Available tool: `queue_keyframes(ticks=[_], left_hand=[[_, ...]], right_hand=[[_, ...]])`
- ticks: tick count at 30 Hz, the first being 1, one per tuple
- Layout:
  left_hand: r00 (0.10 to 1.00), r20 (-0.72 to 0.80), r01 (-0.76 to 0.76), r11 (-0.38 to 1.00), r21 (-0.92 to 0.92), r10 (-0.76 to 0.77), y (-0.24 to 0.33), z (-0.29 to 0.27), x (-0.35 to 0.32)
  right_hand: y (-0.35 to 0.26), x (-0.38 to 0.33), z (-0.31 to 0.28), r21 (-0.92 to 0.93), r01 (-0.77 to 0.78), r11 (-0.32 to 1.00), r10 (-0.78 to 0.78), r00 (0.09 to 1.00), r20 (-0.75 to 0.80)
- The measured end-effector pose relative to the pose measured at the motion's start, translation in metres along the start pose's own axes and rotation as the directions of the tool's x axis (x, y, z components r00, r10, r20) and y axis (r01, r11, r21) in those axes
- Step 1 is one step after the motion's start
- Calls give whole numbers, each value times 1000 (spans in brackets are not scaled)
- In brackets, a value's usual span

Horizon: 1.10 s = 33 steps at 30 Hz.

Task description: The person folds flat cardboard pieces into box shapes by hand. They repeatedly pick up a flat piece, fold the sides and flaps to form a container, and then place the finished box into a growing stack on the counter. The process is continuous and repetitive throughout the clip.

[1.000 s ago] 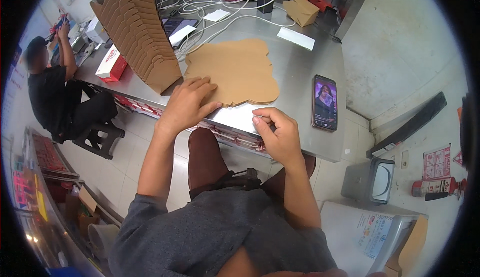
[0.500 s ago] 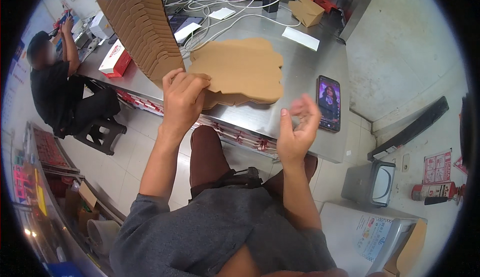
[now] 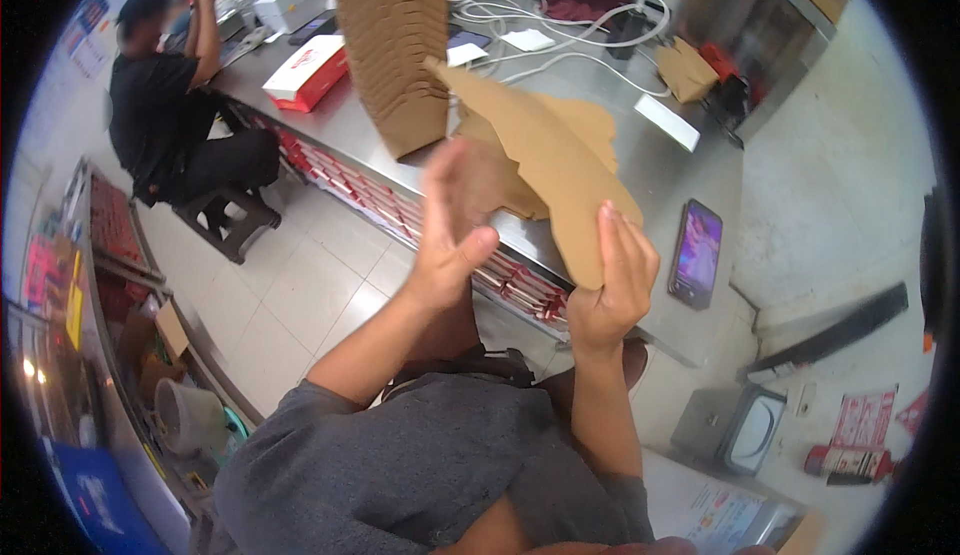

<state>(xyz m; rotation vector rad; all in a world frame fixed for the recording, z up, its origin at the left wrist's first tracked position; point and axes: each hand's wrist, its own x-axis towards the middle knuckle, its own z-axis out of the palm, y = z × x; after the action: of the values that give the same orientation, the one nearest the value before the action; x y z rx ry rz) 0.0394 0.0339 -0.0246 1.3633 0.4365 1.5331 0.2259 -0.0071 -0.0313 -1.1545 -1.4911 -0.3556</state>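
A flat brown cardboard box blank (image 3: 545, 150) is raised and tilted above the metal table. My right hand (image 3: 615, 285) pinches its near right end between thumb and fingers. Beneath it lie more flat box blanks (image 3: 590, 120), partly covered by the raised one. My left hand (image 3: 450, 230), somewhat blurred, is open beside the blank's left edge, thumb and fingers apart, holding nothing. Beyond that hand stands a tall nested stack of folded cardboard boxes (image 3: 395, 45).
A phone (image 3: 697, 253) with a lit screen lies on the metal table (image 3: 640, 300) at right. White cables (image 3: 590, 35), a small brown carton (image 3: 685, 70) and a red-and-white box (image 3: 305, 73) are farther back. Another person (image 3: 160, 85) sits at far left on a stool (image 3: 230, 220).
My right hand, empty before, now holds the top cardboard blank, lifted and tilted off the pile. My left hand has let go of its edge and opened. The view has shifted.
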Motion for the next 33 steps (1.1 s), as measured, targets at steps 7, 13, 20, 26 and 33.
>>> queue_keyframes(ticks=[7,13,20,26,33], left_hand=[[932,-61,309,874,-375,-356,1,10,-9],[926,-28,314,809,-496,-376,14,0,1],[931,363,276,717,-640,-34,-7,-1,-9],[945,189,293,948,-125,-268,-7,25,-9],[926,-58,316,849,-422,-374,10,9,14]], right_hand=[[-24,-16,9,60,105,993,-118,941,317],[-1,-2,-6,-101,18,995,2,982,187],[-11,-4,-11,-73,56,996,-47,991,122],[-30,-8,-5,106,60,993,-84,968,235],[6,17,-38,-200,-13,980,27,998,63]])
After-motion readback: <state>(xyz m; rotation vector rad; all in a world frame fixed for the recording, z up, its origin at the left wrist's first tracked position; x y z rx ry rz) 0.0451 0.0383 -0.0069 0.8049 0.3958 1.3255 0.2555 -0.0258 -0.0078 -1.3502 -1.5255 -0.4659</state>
